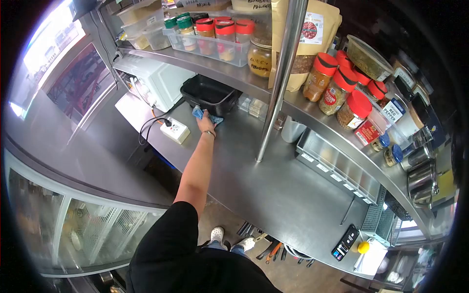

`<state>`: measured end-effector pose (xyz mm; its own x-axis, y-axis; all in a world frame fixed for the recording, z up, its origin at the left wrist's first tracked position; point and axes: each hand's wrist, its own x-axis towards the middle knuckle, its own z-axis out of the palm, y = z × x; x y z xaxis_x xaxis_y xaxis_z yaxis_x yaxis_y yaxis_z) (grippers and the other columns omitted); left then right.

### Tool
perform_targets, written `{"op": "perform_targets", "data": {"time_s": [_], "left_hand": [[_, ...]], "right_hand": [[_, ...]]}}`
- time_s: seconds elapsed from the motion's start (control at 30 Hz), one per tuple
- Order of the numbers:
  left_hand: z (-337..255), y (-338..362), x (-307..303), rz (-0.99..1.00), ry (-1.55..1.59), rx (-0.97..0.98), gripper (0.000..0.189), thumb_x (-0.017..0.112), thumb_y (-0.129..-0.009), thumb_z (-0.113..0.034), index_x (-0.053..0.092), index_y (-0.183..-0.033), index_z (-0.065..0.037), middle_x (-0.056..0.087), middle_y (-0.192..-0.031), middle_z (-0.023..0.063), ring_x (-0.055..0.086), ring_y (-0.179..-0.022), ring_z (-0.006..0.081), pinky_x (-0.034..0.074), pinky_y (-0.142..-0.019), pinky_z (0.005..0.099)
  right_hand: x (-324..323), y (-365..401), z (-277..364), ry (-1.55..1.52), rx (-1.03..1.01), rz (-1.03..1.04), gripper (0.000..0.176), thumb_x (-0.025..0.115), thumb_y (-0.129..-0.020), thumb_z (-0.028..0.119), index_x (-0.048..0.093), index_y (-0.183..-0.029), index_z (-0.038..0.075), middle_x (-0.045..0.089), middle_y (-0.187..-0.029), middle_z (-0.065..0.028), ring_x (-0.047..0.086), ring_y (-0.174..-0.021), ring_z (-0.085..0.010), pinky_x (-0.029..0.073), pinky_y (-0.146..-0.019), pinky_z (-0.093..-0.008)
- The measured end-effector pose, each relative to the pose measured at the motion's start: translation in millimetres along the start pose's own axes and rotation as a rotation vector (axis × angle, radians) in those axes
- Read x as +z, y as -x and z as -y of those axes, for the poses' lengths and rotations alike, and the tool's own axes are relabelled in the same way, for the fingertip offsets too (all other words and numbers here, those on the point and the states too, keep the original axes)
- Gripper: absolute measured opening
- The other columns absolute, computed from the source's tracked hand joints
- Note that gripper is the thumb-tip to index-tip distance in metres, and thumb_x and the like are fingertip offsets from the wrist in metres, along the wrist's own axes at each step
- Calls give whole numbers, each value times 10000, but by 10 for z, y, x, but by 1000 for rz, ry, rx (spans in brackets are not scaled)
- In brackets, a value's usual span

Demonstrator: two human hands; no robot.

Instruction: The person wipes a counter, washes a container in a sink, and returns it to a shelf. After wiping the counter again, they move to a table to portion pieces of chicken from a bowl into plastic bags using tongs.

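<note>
My left hand [205, 125] reaches far across the steel counter and is closed on a blue cloth [198, 113]. Parts of the cloth stick out on both sides of the fingers and rest against the counter [234, 146]. Directly beyond the hand sits a black plastic bin [210, 94], with the cloth right at its near side. A bracelet circles the wrist. To the left of the hand lies a white power strip [175, 131] with a black plug in it. My right hand is out of view.
A white appliance [159, 80] stands at the back left. A metal post [278, 93] rises from the counter to a shelf [254, 75] crowded with spice jars. A lidded compartment tray [337, 166], a phone [345, 242] and a yellow ball-like object [363, 247] are on the right.
</note>
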<state>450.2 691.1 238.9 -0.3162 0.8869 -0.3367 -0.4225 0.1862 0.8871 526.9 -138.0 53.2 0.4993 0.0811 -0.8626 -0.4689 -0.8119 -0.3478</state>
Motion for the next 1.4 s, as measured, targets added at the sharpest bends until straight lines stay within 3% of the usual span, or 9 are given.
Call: {"op": "perform_targets", "data": {"time_s": [0.07,0.3,0.5,0.67,0.77,0.83,0.87,1.1,1.4], "left_hand": [[-53,-27,-43,116,14,-81,548,689,-769,-361,405,-1222,-243,543,-973,0,531,-730,163,364,-500,268],[-84,-256,-198,607,377,-375,307,717,-775,-281,506,-984,-204,541,-837,-55,523,-696,108,305,-474,217],[-21,-248,-208,649,386,-300,238,714,-778,-172,510,-901,-191,546,-793,-50,528,-684,118,295,-474,227],[-46,-257,-179,637,332,-351,273,723,-766,-176,499,-923,-169,568,-735,8,591,-659,176,299,-433,227],[10,-251,-134,341,-118,-99,543,790,-691,-281,459,-1083,-106,582,-975,44,576,-812,219,427,-561,317],[431,-701,-177,-31,-555,-17,837,799,-640,-419,341,-1205,-5,553,-1136,178,567,-990,334,468,-781,400],[147,-225,-216,-82,-739,137,915,748,-664,-497,277,-1227,49,511,-1176,280,511,-1093,405,401,-935,414],[-47,24,53,-30,-656,436,839,622,-706,-624,439,-1189,38,524,-1121,321,510,-1070,427,396,-930,443],[-170,-134,184,9,-691,355,762,730,-573,-526,588,-1076,28,609,-1067,230,571,-1025,366,432,-907,409]], "right_hand": [[19,5,4,3,-6,3,317,510,-867,272,579,-1080,48,639,-867,-122,623,-710,-212,519,-576,-351],[31,40,-3,18,-28,-9,303,496,-872,253,575,-1079,46,641,-869,-125,623,-685,-214,516,-559,-350],[-6,30,17,29,-52,-22,292,484,-877,237,571,-1079,45,643,-871,-127,622,-664,-216,513,-544,-349],[-6,81,-26,34,-55,-28,283,473,-880,224,568,-1078,44,645,-873,-128,622,-647,-218,511,-532,-348],[53,113,-54,32,-52,-28,278,467,-883,216,566,-1078,44,646,-874,-129,621,-637,-219,510,-524,-348],[85,136,-65,36,-50,-24,275,463,-884,210,565,-1078,43,647,-875,-130,621,-630,-220,509,-519,-348],[105,137,-68,37,-49,-22,274,461,-885,208,564,-1078,43,647,-875,-130,621,-626,-220,509,-517,-348],[181,144,-105,25,-53,-14,263,447,-890,189,560,-1077,41,650,-877,-133,621,-602,-223,506,-499,-347],[172,261,-604,114,-232,8,252,428,-897,164,554,-1076,40,653,-880,-136,620,-570,-226,502,-477,-345]]}}
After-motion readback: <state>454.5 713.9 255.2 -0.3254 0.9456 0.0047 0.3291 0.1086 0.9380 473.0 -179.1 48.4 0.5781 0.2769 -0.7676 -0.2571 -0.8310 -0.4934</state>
